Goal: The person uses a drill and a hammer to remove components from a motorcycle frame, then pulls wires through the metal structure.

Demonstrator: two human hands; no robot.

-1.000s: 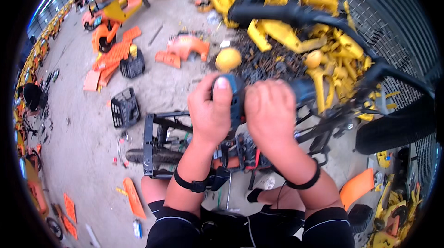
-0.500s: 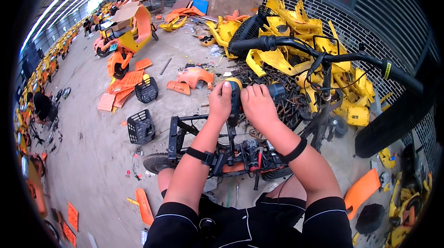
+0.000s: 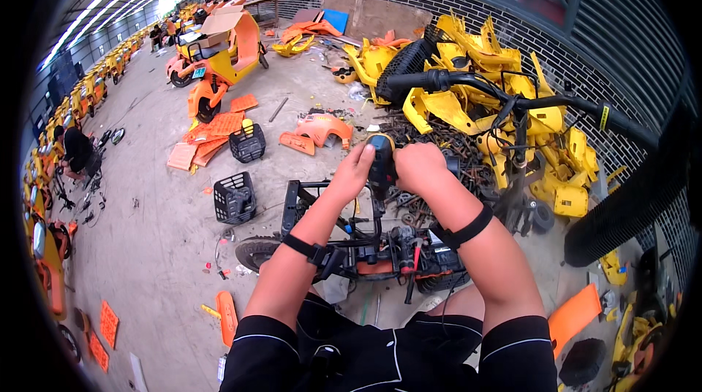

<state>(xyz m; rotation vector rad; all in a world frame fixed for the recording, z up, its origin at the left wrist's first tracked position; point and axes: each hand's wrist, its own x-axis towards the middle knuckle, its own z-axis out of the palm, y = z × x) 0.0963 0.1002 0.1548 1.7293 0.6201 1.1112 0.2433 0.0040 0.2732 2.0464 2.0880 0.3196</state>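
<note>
A black-and-yellow cordless power drill (image 3: 381, 165) stands upright over a stripped black scooter frame (image 3: 292, 205), its nose pointing down at the frame. My left hand (image 3: 354, 174) is closed against the left side of the drill body, thumb on top. Wrapped round the drill's sideways handle is my right hand (image 3: 420, 167), and a dark cylindrical end (image 3: 453, 166) sticks out past it. The drill's tip and whatever it touches cannot be made out. Lower in the frame, a red lever-like part (image 3: 417, 257) sits among dark parts and cables.
A black handlebar (image 3: 556, 102) rises at the right, before a heap of yellow panels (image 3: 453, 107). Loose metal parts (image 3: 417, 136) cover the floor beyond my hands. Black baskets (image 3: 235, 197) and orange panels (image 3: 219, 126) lie left. An orange-yellow scooter (image 3: 227, 52) stands farther off.
The view has shifted, so the surroundings sit farther right and lower. My right hand has turned slightly, and its dark cylindrical end shows less. Both hands stay on the drill.
</note>
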